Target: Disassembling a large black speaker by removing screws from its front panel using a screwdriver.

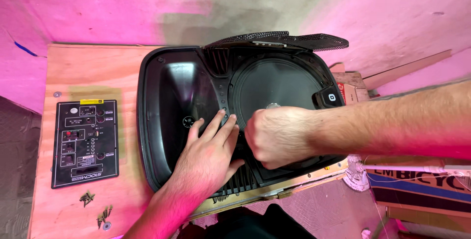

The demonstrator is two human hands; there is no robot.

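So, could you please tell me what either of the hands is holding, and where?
Left hand lies flat on the black speaker housing, gripping nothing. Right hand is fisted; its contents cannot be told.

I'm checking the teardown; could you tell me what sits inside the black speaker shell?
Inside the black speaker shell a round woofer cone shows; the left hand and right hand cover its lower edge.

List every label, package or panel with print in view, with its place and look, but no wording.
Control panel: flat on the plywood table, left of the speaker shell; black rectangle, white print, yellow sticker on top.
Badge: speaker's right rim; small, black, white symbol.
Cardboard box: right of the speaker; brown.
Printed board: lower right, under the right forearm; dark, pale lettering, blue stripe.
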